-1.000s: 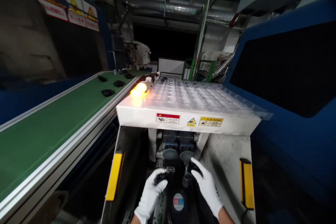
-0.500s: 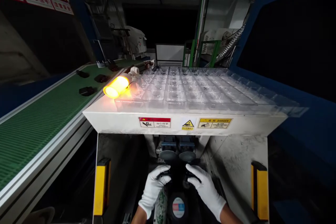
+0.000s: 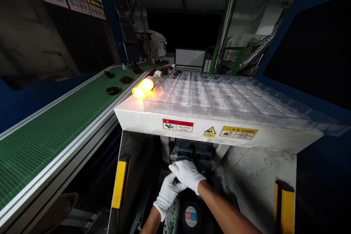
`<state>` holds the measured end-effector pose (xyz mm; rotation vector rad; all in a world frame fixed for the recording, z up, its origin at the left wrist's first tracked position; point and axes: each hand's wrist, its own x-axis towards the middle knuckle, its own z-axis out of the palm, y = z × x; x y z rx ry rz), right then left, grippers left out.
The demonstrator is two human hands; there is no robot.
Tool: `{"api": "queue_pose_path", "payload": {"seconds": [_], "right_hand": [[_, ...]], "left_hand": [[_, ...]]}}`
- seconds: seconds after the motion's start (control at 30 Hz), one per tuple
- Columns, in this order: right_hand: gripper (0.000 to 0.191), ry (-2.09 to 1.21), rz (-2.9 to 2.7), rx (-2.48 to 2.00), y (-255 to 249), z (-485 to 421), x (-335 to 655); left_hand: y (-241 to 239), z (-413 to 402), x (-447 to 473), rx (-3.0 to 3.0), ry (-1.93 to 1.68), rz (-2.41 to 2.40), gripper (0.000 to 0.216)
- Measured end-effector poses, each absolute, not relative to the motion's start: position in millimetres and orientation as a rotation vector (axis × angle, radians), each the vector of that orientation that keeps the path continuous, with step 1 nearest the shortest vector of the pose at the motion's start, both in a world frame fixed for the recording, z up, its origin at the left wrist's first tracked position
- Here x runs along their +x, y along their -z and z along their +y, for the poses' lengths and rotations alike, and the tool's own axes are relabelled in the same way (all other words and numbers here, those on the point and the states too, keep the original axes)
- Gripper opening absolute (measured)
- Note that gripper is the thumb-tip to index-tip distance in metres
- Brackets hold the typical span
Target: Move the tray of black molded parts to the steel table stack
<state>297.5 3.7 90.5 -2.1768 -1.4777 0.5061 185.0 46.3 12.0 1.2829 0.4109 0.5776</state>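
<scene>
Both of my hands wear white gloves and reach into a dark recess under a white machine table (image 3: 153, 117). My right hand (image 3: 188, 175) lies knuckles up, fingers bent down over a black rounded part (image 3: 205, 166) in the recess. My left hand (image 3: 168, 195) sits just below and partly under it, fingers curled against the same dark assembly. What the fingers close on is mostly hidden. Below the hands, a black body carries a round red and blue sticker (image 3: 191, 216). Blue blocks (image 3: 194, 150) sit just behind the hands.
A clear plastic cell tray (image 3: 219, 95) covers the table top, with a glowing orange lamp (image 3: 141, 89) at its left edge. A green conveyor belt (image 3: 55, 124) runs along the left, carrying black parts (image 3: 113, 90). Yellow guards (image 3: 120, 181) (image 3: 285, 204) flank the recess. Blue machine housing stands to the right.
My right hand has crossed leftward over my left hand; before, the two hands sat side by side on the black parts. The view has shifted slightly to the left.
</scene>
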Motion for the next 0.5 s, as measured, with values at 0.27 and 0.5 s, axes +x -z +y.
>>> {"api": "queue_pose_path", "payload": {"seconds": [0.27, 0.5], "right_hand": [[0.046, -0.544, -1.566, -2.537, -64.0, 23.0, 291.6], [0.046, -0.492, -1.649, -2.484, -92.7, 1.0, 295.0]], "left_hand": [[1.5, 40.9, 185.2, 1.206, -0.553, 0.512, 0.04], [-21.7, 35.6, 169.8, 1.344, -0.568, 0.613, 0.038]]}}
